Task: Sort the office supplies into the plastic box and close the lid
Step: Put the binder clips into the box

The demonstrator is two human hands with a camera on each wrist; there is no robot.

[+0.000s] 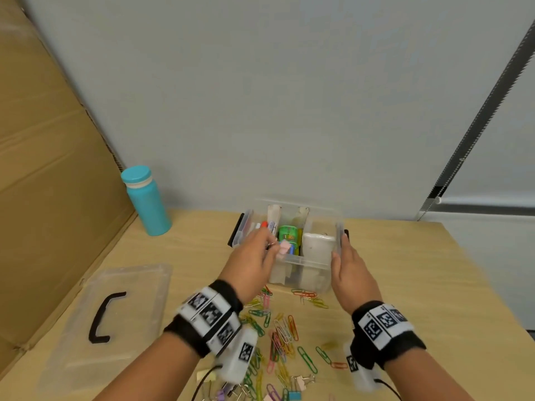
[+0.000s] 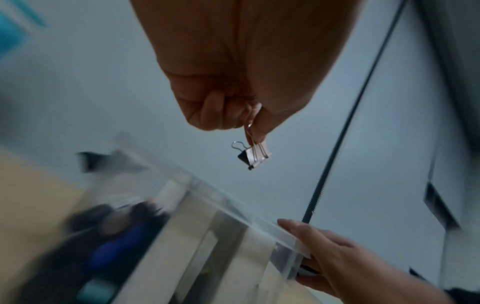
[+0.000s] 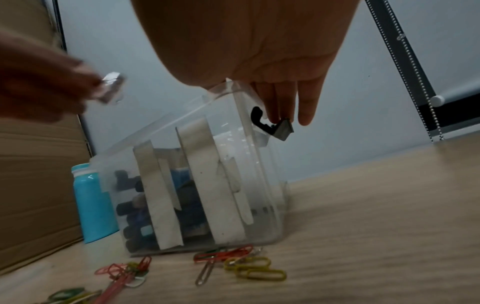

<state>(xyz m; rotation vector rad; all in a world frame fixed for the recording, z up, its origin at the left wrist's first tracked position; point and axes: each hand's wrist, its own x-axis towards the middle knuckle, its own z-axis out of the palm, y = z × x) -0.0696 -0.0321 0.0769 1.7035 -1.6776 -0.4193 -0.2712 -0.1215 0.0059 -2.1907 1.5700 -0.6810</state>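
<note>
A clear plastic box (image 1: 314,263) with cardboard dividers stands open at mid-table, holding markers, a green item and a white block. My left hand (image 1: 272,246) hovers over its front edge and pinches a pink binder clip (image 2: 255,154) by its wire handle, so the clip dangles above the box rim (image 2: 233,207). My right hand (image 1: 340,250) lies with straight fingers (image 3: 306,107) against the box's right end wall, touching the black latch (image 3: 270,125). Loose coloured paper clips (image 1: 283,334) and binder clips (image 1: 295,383) lie on the table in front of the box.
The clear lid (image 1: 115,314) with a black handle lies flat at the left. A teal bottle (image 1: 146,201) stands at the back left beside a cardboard sheet (image 1: 43,169). A wall runs close behind the box.
</note>
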